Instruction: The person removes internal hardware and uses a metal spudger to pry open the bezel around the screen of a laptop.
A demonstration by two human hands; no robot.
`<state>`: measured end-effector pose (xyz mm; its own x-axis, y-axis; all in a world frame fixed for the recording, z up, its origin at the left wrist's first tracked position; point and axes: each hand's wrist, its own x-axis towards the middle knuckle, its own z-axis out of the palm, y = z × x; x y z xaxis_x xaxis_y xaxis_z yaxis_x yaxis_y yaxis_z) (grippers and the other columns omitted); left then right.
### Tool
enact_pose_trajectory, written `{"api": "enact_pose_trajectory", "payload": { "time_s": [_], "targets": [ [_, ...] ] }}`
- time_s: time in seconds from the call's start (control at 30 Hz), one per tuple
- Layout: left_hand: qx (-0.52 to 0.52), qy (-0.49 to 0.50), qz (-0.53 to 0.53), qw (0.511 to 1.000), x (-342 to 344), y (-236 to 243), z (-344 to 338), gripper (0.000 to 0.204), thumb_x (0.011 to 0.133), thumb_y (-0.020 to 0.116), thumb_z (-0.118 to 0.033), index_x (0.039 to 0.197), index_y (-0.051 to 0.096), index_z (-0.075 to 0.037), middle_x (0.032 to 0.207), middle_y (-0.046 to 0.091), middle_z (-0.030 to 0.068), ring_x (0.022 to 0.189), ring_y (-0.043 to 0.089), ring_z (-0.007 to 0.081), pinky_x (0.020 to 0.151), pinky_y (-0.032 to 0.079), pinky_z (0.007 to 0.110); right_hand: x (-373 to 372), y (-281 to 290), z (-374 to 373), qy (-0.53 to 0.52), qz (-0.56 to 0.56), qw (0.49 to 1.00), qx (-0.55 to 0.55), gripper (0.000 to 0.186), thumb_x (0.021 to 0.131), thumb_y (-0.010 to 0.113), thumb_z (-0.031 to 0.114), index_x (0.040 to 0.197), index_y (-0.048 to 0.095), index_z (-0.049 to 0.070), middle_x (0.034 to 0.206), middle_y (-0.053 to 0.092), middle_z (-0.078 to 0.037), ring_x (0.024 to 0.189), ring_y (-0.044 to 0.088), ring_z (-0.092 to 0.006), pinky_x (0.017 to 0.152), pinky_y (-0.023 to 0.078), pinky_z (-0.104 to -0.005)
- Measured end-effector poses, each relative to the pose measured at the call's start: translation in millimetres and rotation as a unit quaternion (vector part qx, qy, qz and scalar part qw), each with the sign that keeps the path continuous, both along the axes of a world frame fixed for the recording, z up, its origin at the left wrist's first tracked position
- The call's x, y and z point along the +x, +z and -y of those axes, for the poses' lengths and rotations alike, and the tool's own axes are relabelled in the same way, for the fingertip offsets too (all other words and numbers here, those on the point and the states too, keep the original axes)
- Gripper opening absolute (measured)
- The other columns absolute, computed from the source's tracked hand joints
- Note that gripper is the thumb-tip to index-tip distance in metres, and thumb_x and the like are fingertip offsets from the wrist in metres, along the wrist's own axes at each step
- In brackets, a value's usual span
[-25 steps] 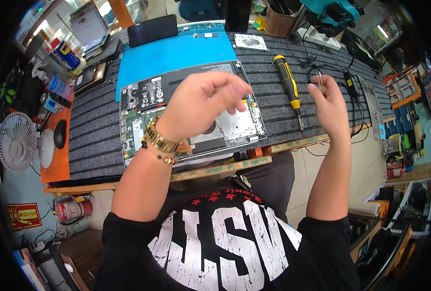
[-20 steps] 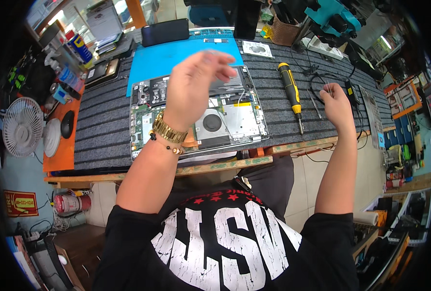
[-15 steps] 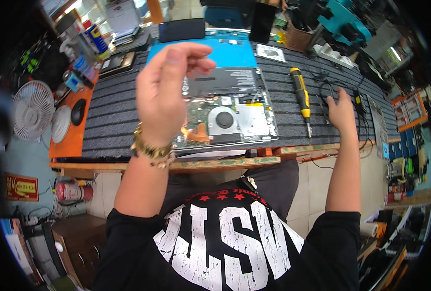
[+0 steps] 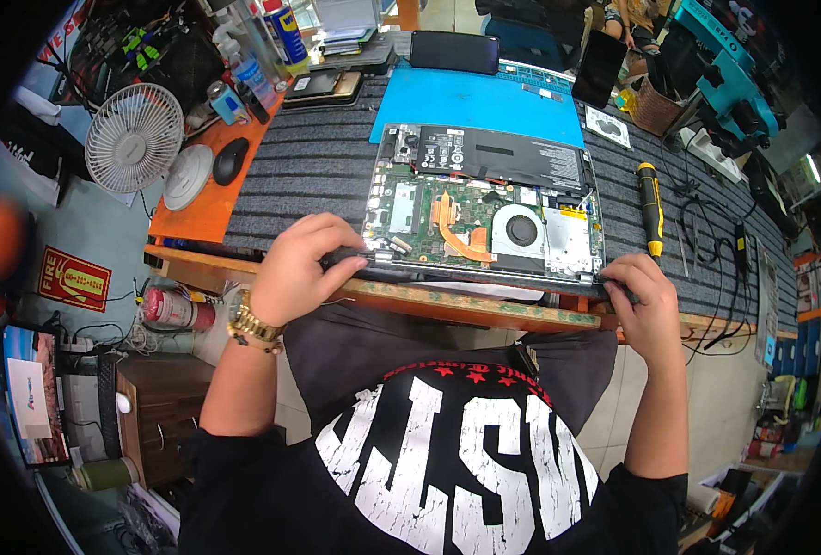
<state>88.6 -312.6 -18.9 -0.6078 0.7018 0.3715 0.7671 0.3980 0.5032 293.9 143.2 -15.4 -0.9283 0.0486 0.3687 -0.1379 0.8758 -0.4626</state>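
Along the near edge of a grey, black-striped bench mat (image 4: 290,166), a thin silver-edged laptop (image 4: 481,211) is lying with its internals bared. The bare left hand (image 4: 304,264) is pinching its near left corner between thumb and fingers; the bare right hand (image 4: 646,301) is pinching its near right corner. Beside that hand, a yellow-and-black screwdriver (image 4: 651,208) is resting.

The left hand (image 4: 298,276) partly hides the laptop's (image 4: 489,205) near left corner.
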Motion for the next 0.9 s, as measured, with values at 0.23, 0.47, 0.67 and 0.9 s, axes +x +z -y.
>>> {"api": "enact_pose_trajectory", "payload": {
  "time_s": [0.23, 0.47, 0.67, 0.9],
  "targets": [
    [0.095, 0.137, 0.215, 0.962, -5.5, -9.1, -16.4, 0.023, 0.109, 0.079, -0.018, 0.121, 0.079, 0.002, 0.106, 0.08, 0.012, 0.098, 0.076, 0.0261, 0.091, 0.059, 0.035, -2.8, -3.0, -1.4, 0.021, -0.019, 1.0, -0.012, 0.018, 0.093, 0.082, -0.005, 0.11, 0.078, -0.001, 0.111, 0.077, -0.014, 0.101, 0.076, -0.0312, 0.089, 0.06, -0.0389],
    [-0.007, 0.217, 0.15, 0.965, -43.2, -17.8, -66.5, 0.07, 0.114, 0.057, -0.068, 0.129, 0.083, -0.004, 0.122, 0.077, 0.0157, 0.12, 0.072, 0.0353, 0.109, 0.051, 0.052, -56.9, -24.8, -19.8, -0.165, 0.067, 0.966, -0.185, 0.051, 0.12, 0.06, 0.04, 0.133, 0.078, -0.006, 0.122, 0.078, -0.023, 0.115, 0.075, -0.0379, 0.105, 0.056, -0.0425],
    [-0.008, 0.271, 0.182, 0.945, -54.3, -38.7, -82.7, 0.094, 0.111, 0.05, -0.081, 0.145, 0.074, 0.003, 0.144, 0.068, 0.0265, 0.137, 0.066, 0.045, 0.122, 0.042, 0.059, -84.4, -39.7, -3.7, -0.203, 0.03, 0.969, -0.139, 0.049, 0.117, 0.065, 0.04, 0.121, 0.081, -0.007, 0.113, 0.076, -0.026, 0.112, 0.072, -0.0415, 0.102, 0.055, -0.0458],
    [0.142, 0.215, 0.131, 0.957, -30.7, -28.3, -80.6, 0.071, 0.117, 0.062, -0.059, 0.144, 0.073, 0.005, 0.128, 0.068, 0.0194, 0.124, 0.066, 0.0346, 0.114, 0.05, 0.041, -69.5, -53.0, -7.2, -0.177, -0.046, 0.955, -0.234, 0.039, 0.118, 0.066, 0.027, 0.131, 0.079, -0.007, 0.116, 0.075, -0.013, 0.108, 0.071, -0.0213, 0.098, 0.054, -0.034]
  ]
}}
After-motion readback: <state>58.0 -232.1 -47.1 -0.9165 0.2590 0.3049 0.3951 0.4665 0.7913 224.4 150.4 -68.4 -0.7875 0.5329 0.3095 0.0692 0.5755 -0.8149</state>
